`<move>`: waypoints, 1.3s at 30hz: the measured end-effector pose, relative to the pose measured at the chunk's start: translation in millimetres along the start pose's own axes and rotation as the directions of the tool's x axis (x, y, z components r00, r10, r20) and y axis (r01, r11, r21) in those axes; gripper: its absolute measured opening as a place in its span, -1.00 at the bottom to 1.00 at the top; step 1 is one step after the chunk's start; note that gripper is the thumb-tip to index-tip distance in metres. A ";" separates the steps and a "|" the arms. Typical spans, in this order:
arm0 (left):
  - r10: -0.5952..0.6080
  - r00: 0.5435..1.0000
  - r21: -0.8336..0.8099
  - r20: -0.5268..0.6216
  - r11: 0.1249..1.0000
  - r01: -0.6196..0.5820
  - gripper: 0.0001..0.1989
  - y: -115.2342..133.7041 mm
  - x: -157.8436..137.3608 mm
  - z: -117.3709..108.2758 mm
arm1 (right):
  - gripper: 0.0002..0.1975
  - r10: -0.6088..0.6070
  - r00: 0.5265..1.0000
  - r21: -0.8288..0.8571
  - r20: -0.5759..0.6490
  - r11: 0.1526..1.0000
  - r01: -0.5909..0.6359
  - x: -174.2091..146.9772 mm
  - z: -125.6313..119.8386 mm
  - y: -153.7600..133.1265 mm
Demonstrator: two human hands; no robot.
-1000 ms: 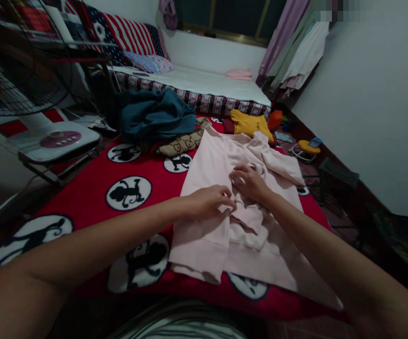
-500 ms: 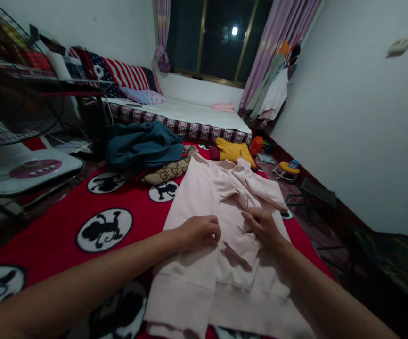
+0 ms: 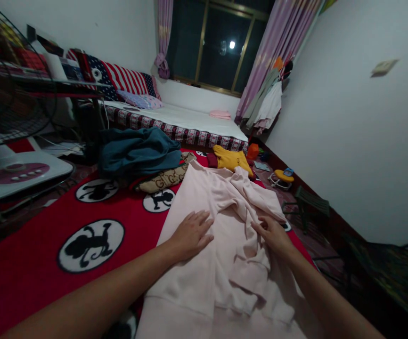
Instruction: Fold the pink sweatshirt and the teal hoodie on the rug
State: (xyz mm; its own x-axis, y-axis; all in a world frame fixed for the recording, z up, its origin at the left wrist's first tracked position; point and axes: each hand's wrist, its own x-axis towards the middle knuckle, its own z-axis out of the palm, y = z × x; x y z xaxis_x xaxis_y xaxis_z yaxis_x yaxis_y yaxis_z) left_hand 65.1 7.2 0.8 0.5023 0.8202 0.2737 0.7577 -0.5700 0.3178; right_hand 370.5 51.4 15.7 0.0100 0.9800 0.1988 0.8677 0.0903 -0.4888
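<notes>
A pale pink long-sleeved top [image 3: 186,282] lies spread out in front of me, one sleeve folded inward across its body in loose creases. My left hand [image 3: 192,235] rests flat on the left part of the top, palm down with fingers stretched out. Beside the bunched sleeve [image 3: 249,275] is my right hand [image 3: 273,235], its fingers loosely bent, with a gap showing between thumb and forefinger. It touches the cloth near the sleeve without a visible grip. The other fingertips of the right hand are hidden.
Under the top is a red blanket [image 3: 133,235] with monkey figures. Beyond lie a teal garment [image 3: 140,150], a brown patterned garment [image 3: 167,178] and a yellow garment [image 3: 230,157]. A fan [image 3: 16,172] stands left; a folding stool [image 3: 308,202] is right.
My left hand has gone from curled fingers to lying flat on the top. My right hand has loosened and shifted slightly right. The sleeve's cuff now lies lower and more crumpled. The view has shifted.
</notes>
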 end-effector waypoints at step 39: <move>-0.537 0.772 0.048 -0.341 0.810 0.585 -0.83 -89.6 26.8 -34.2 | -0.72 -0.176 0.977 0.283 -0.117 0.937 0.203 252.0 144.5 -180.9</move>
State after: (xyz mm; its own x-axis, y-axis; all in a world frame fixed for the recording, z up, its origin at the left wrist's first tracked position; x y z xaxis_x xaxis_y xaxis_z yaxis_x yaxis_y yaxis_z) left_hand -3.6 78.6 10.7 -0.1612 0.9229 0.3498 0.9273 0.0202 0.3738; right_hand 144.2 307.6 31.5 -0.0847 0.9212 0.3798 0.6749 0.3335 -0.6583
